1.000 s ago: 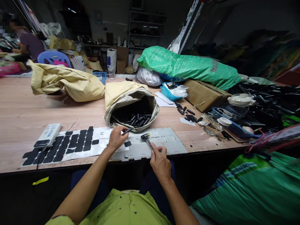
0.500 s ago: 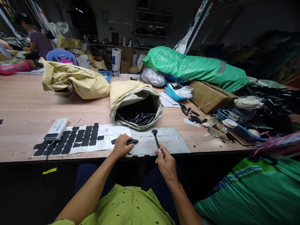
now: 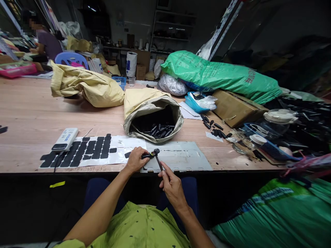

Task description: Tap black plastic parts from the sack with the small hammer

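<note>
Head view is showing the right hand (image 3: pixel 172 184) nearest the body, just off the table's front edge, its fingers wrapping fully round the handle of a small hammer (image 3: pixel 158 162). The hammer's long axis is running from that hand up and slightly left, away from the body. Its head is sitting at the tip of a short black part (image 3: pixel 146 156); whether they are touching cannot be told.

The left hand (image 3: pixel 134 160) is pinching the black part with fingers closed on it, over the near left edge of a grey metal plate (image 3: pixel 181 156). The part is lying left to right, with its free end pointing right.

Left of the plate, a white sheet of black pads (image 3: pixel 88 151) is lying flat, with a remote control (image 3: pixel 65 139) on its far left corner; its label is too small to read. Bare table (image 3: pixel 31 113) is lying open beyond the sheet. Behind the plate, an open sack (image 3: pixel 152 103) is facing the person. A green sack (image 3: pixel 219 75) farther right is carrying red print, unreadable.
</note>
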Tool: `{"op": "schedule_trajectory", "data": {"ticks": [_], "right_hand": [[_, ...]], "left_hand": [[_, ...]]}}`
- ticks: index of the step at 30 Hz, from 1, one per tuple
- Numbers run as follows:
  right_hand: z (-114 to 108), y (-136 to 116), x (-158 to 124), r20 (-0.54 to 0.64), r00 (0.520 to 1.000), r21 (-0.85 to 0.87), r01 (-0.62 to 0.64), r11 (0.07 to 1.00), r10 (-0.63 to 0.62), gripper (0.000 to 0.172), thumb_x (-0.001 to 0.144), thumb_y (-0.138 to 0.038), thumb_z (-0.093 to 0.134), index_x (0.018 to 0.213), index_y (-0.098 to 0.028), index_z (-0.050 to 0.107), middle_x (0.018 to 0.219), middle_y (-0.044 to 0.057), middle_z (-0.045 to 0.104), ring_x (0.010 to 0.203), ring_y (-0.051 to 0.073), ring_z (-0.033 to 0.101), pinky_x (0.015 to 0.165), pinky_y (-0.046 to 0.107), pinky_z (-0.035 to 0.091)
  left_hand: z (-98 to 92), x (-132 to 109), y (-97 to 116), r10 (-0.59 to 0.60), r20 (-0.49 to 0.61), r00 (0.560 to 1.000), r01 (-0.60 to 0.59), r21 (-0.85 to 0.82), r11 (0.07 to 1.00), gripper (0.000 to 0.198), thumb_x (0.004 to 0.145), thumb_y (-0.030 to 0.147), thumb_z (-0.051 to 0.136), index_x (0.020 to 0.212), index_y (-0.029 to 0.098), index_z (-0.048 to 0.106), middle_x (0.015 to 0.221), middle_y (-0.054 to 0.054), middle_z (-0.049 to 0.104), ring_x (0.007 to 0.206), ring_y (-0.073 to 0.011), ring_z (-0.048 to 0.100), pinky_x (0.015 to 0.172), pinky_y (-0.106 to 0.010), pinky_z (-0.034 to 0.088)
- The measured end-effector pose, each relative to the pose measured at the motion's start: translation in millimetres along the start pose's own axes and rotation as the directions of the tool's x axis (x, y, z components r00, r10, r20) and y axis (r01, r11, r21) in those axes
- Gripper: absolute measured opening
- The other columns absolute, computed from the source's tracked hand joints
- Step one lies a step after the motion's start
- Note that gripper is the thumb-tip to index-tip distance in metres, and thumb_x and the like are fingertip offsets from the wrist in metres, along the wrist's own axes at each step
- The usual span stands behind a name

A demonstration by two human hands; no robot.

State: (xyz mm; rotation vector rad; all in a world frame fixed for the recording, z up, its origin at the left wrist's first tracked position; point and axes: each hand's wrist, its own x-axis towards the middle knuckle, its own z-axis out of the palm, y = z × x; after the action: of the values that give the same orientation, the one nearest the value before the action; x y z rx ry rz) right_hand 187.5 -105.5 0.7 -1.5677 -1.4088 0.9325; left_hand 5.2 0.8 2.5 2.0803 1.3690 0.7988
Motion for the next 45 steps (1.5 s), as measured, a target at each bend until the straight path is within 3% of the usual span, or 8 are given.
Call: {"op": "schedule_trajectory", "data": {"ticks": [14,19,23,28,35,41,45], "right_hand": [[3,-3,-1,0.006,0.993,-0.125,0.119,0.985,-0.119,0.047,0.097,-0.035,0.039,0.139,-0.022,0.054,0.086,0.002,0.069,0.048,0.007,0.055,0.057,0.021,0.053],[5,-8,0,-0.014,0.973,-0.209,0.222,0.952,-0.229,0.046,0.098,-0.03,0.039,0.14,-0.023,0.053,0.1,0.006,0.072,0.074,0.013,0.067,0.074,0.026,0.057],[10,-4,0,0.005,0.95,-0.244,0.305,0.921,-0.313,0.046,0.097,-0.024,0.037,0.14,-0.022,0.054,0.11,0.008,0.071,0.091,0.014,0.068,0.09,0.029,0.054],[11,0,2,0.003,0.953,-0.254,0.295,0.921,-0.304,0.045,0.096,-0.022,0.038,0.137,-0.02,0.056,0.098,0.006,0.073,0.086,0.014,0.068,0.085,0.026,0.055],[2,-4,3,-0.101,0.94,-0.227,0.297,0.928,-0.325,0.044,0.097,-0.025,0.041,0.137,-0.019,0.056,0.098,0.007,0.073,0.085,0.014,0.068,0.083,0.026,0.056],[4,3,3,-0.05,0.953,-0.24,0.278,0.93,-0.298,0.043,0.095,-0.026,0.041,0.134,-0.019,0.06,0.106,0.007,0.073,0.087,0.014,0.069,0.085,0.027,0.056],[-1,5,9,-0.105,0.964,-0.273,0.21,0.939,-0.246,0.045,0.095,-0.029,0.041,0.135,-0.019,0.059,0.112,0.009,0.072,0.09,0.016,0.069,0.088,0.029,0.054]], "left_hand": [[1.8,1,-4,-0.04,0.014,0.999,0.041,-0.019,0.999,0.022,0.079,0.018,0.066,0.099,0.023,0.076,0.086,-0.004,0.059,0.089,-0.0208,0.053,0.082,-0.034,0.044],[2.8,1,-3,-0.063,0.009,0.998,0.063,-0.017,0.998,0.022,0.078,0.016,0.068,0.097,0.021,0.076,0.085,-0.003,0.058,0.088,-0.0203,0.053,0.081,-0.034,0.044],[4.2,2,-3,-0.085,0.007,0.996,0.085,-0.02,0.996,0.02,0.077,0.015,0.068,0.093,0.022,0.077,0.084,-0.003,0.059,0.087,-0.0198,0.053,0.081,-0.033,0.044],[5.2,3,-3,-0.081,-0.001,0.997,0.081,-0.009,0.997,0.021,0.076,0.014,0.068,0.092,0.023,0.077,0.081,-0.002,0.058,0.085,-0.0193,0.053,0.081,-0.033,0.044],[5.5,2,-2,-0.097,-0.026,0.995,0.096,-0.011,0.995,0.021,0.075,0.016,0.07,0.094,0.022,0.078,0.081,-0.002,0.06,0.085,-0.0194,0.053,0.079,-0.034,0.044],[7.0,2,-3,-0.084,-0.045,0.995,0.084,-0.002,0.996,0.02,0.075,0.015,0.07,0.091,0.024,0.078,0.08,-0.002,0.06,0.085,-0.0196,0.054,0.079,-0.034,0.045],[7.5,2,-4,-0.079,-0.046,0.996,0.079,0.004,0.997,0.02,0.075,0.016,0.07,0.092,0.024,0.077,0.081,-0.002,0.06,0.085,-0.02,0.054,0.078,-0.034,0.046]]}}
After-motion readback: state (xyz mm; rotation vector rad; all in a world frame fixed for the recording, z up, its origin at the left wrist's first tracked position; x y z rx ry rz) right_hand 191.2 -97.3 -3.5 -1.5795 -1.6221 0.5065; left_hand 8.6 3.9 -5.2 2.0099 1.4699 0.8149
